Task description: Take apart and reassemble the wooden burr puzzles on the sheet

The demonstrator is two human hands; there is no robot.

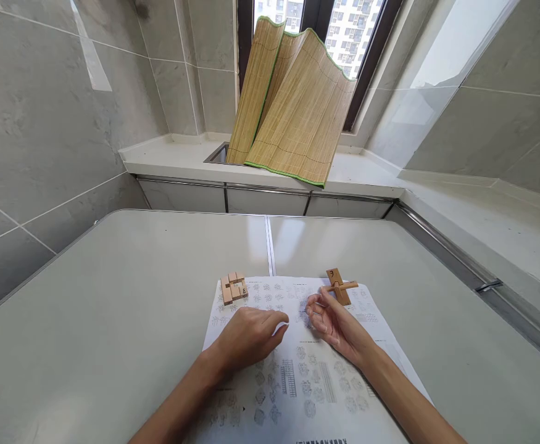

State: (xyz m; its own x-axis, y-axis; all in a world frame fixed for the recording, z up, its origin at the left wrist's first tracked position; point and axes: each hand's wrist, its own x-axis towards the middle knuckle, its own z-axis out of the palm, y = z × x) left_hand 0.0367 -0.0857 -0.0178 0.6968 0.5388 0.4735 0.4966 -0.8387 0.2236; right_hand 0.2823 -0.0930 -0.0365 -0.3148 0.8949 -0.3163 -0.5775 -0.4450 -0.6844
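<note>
My left hand (pixel 253 333) hovers over or rests on a printed sheet, back up, with a gap between thumb and forefinger and nothing in it. Just beyond it sits a small frame of light wooden blocks (pixel 233 288) with a dark mark on one block. My right hand (pixel 337 327) is turned partly palm up, its fingers curled. At its fingertips is a wooden cross-shaped piece (pixel 339 287), a flat marked board crossed by a thin stick, and the stick's near end appears pinched there. Under both hands lies the printed paper (pixel 297 345) with rows of small drawings.
The pale table (pixel 112 320) has a seam (pixel 270 246) running away from me. Behind it, a folded bamboo mat (pixel 297 105) with green edging leans on a white ledge (pixel 177 157) before a window. Grey tiled walls (pixel 66 111) flank both sides.
</note>
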